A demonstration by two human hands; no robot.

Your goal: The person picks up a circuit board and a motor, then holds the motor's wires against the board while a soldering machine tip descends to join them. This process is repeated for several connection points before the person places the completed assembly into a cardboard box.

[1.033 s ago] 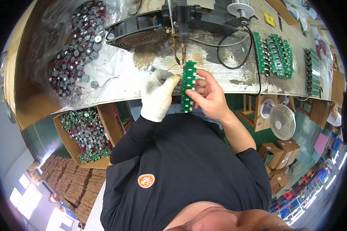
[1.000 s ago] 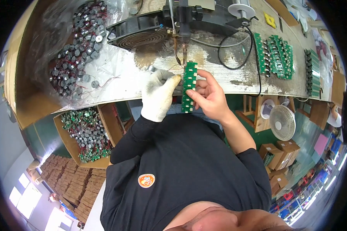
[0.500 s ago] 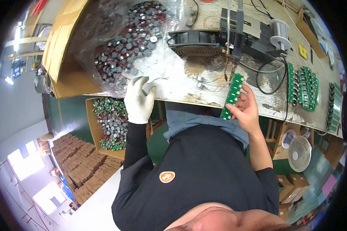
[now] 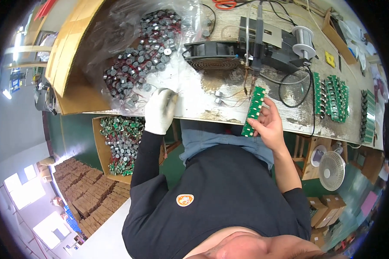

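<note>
My left hand [image 4: 159, 113], in a white glove, is closed near the table's front edge, beside the pile of small round grey components with red wires [image 4: 125, 73]. A thin wire end shows by its fingertips; whatever they pinch is hidden. Bare, my right hand [image 4: 269, 126] grips a long green circuit board strip [image 4: 254, 110] by its lower part, tilted, over the table edge. The strip's upper end is just below the tip of a soldering iron [image 4: 256, 49] on its stand. Two small silver cylinders with thin wires [image 4: 218, 97] lie between my hands.
Behind stand a black fan [image 4: 212, 56] and a solder spool [image 4: 303, 41]. Green board strips [image 4: 336, 98] lie in groups at the right, past a black cable [image 4: 285, 101]. A cardboard box [image 4: 73, 56] with plastic film stands left; another box of components [image 4: 100, 146] sits below the table.
My left hand's fingers have gone from spread to closed, and the hand has moved slightly right, off the pile's edge. My right hand still holds the board strip. The whole view has shifted slightly.
</note>
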